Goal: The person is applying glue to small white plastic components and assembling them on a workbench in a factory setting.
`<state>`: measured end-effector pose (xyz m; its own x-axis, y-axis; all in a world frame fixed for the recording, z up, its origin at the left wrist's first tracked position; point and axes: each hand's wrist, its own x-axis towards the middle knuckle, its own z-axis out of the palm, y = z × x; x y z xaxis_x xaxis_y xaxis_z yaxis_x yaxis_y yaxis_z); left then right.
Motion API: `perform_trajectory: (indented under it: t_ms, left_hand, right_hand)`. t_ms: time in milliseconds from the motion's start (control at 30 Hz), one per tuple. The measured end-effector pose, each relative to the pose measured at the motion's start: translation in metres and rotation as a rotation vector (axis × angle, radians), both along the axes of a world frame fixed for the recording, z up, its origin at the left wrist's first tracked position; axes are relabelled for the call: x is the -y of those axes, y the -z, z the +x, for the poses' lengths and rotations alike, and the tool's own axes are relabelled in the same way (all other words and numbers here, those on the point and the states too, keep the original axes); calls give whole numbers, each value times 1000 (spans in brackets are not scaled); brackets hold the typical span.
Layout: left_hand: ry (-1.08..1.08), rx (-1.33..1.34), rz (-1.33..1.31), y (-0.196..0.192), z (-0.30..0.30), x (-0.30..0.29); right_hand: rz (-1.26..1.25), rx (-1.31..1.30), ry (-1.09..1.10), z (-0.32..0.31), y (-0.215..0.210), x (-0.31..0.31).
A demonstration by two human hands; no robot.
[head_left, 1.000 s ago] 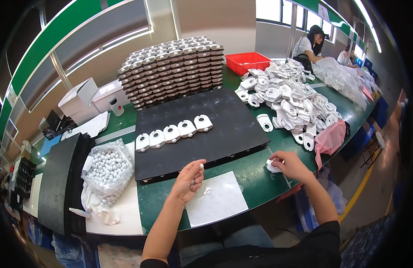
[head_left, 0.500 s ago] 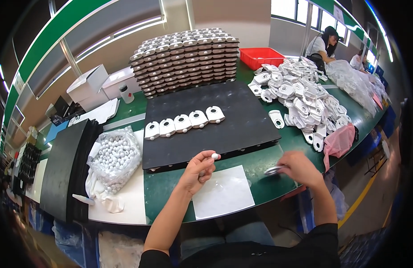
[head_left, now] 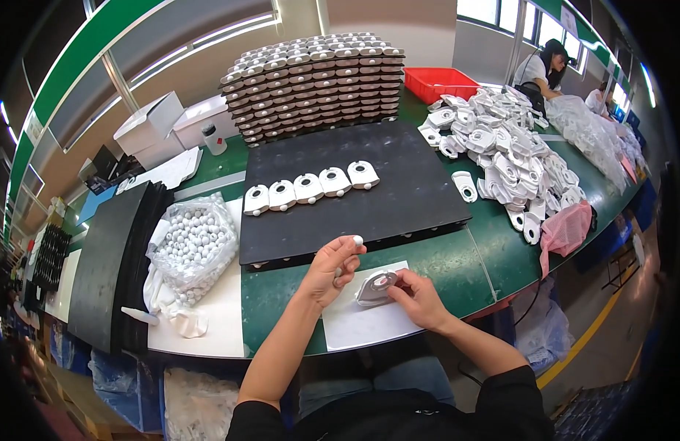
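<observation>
Between the thumb and forefinger of my left hand [head_left: 332,270] a small white ball [head_left: 357,240] is pinched; its other fingers are curled in. My right hand [head_left: 419,298] grips a white plastic housing [head_left: 375,287], rounded at one end, over a white sheet of paper [head_left: 365,328]. The two hands are close together but apart. Beyond them, a row of several white housings [head_left: 307,188] lies on a black foam board [head_left: 406,176], a ball at the near end of each.
Left of the board stands a clear bag of white balls [head_left: 193,246] beside stacked black boards [head_left: 108,264]. Loaded boards [head_left: 314,92] form a tall stack behind. At right are a heap of housings [head_left: 502,147], a red bin [head_left: 439,84] and a pink mesh bag [head_left: 565,229]. A person [head_left: 538,73] sits beyond.
My right hand has come left with the housing, from over the green table to above the paper. My left hand keeps its pinch on the ball. The view has shifted slightly.
</observation>
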<state>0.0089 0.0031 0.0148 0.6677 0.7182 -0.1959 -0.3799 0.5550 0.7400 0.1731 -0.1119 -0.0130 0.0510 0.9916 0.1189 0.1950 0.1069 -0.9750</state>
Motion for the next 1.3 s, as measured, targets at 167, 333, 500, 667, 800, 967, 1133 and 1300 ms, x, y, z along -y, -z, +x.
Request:
perform_trajectory:
  t_ms: [167,333,500,667,800,967,1133,1300]
  left_hand:
    - [-17,5,-21,-2,1,1]
    - [-13,51,-46,-1,-1,0]
    - [-5,82,-47,0,0,-1]
    - [-7,75,0,0,1,0]
    - [18,-8,80,-2,4,3]
    - [101,-182,247,-4,6,10]
    - [97,-218,268,-7,8,14]
    - [134,-251,276,-5,9,14]
  right_hand:
    - [27,120,11,0,2,0]
    - [73,112,46,-1,1,2]
    - [281,367,46,-3,0,2]
    - [261,370,-35,-5,-3,2]
    - [43,-310,-24,10,10,-6]
    - [-19,-879,15,19,6,-19]
    - [-29,-946,-25,20,4,-19]
    - [-13,-890,-17,19,4,-19]
